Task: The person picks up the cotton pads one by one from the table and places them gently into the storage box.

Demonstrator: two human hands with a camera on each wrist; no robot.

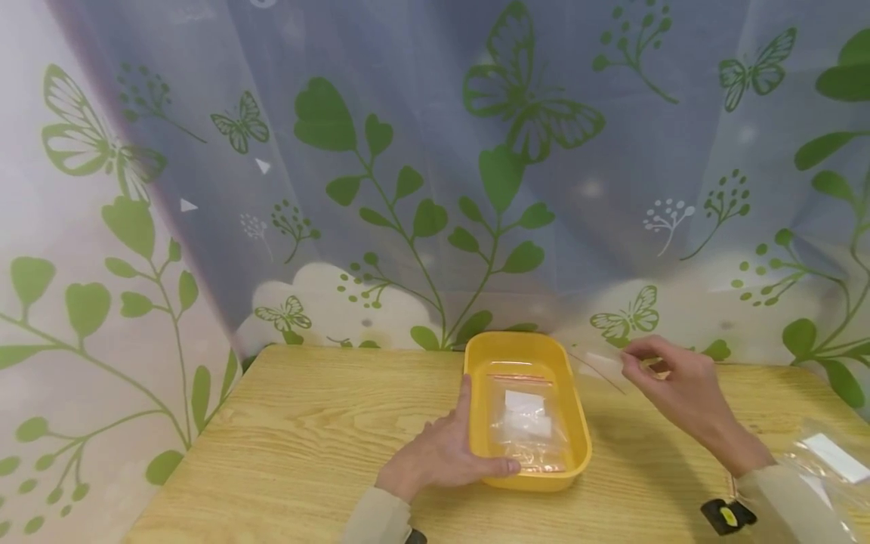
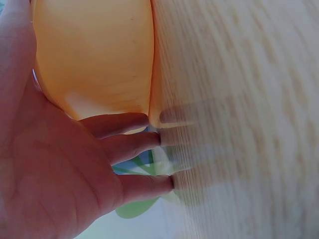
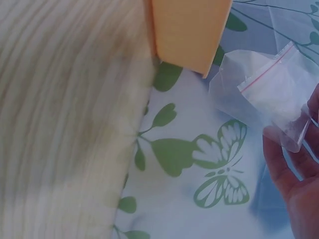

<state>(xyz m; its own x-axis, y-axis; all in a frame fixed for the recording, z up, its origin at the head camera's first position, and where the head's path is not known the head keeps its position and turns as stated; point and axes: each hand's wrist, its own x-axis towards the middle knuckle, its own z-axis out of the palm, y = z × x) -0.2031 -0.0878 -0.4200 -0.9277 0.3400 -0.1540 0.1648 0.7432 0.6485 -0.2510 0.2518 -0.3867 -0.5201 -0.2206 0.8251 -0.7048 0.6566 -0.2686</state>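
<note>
My left hand (image 1: 442, 453) rests against a yellow plastic tray (image 1: 583, 446), its thumb across the near rim and its index finger along the left side. In the left wrist view its other fingers (image 2: 134, 148) stretch out fairly straight, tips right at the tabletop. Inside the tray lie clear zip bags (image 1: 499, 434) with white labels and red seal lines. To the right of the tray, my right hand (image 1: 686, 381) pinches another clear zip bag (image 1: 601, 370) between thumb and finger. The right wrist view shows this bag (image 3: 274, 89) hanging near the tray, its red strip slanting across.
More clear bags with white labels (image 1: 834, 457) lie at the table's right side. A small black device (image 1: 727, 517) sits by the right sleeve. Behind the wooden table (image 1: 326, 423) hangs a curtain (image 1: 435, 189) patterned with leaves and butterflies.
</note>
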